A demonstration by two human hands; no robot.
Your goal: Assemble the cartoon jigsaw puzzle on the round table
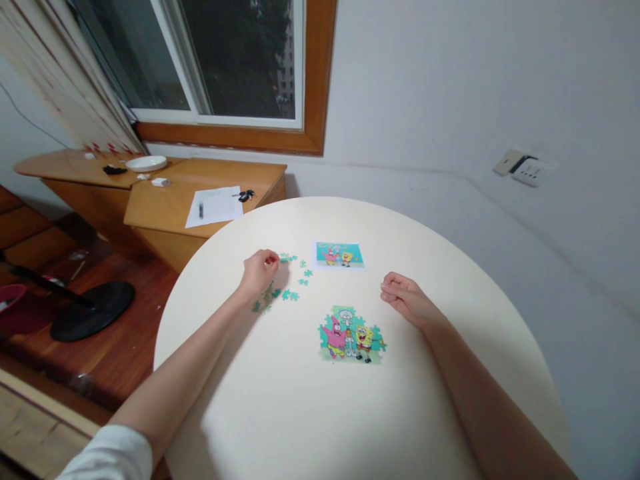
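Observation:
A partly assembled cartoon jigsaw puzzle [351, 335] lies in the middle of a round cream table [280, 413]. Behind it sits a small reference picture card [339, 255] with the same cartoon. Several loose teal puzzle pieces [290, 283] are scattered to the left of the card. My left hand [259, 273] rests among these pieces, its fingers curled and pinched at a piece near its fingertips. My right hand [406, 299] lies on the table to the right of the puzzle, fingers loosely curled together, with nothing visible in it.
A wooden desk [165, 207] stands beyond the table under a window, carrying a sheet of paper [214, 207], keys [245, 195] and a white dish [146, 163]. A black fan base [93, 310] stands on the wooden floor at left. White walls close in on the right.

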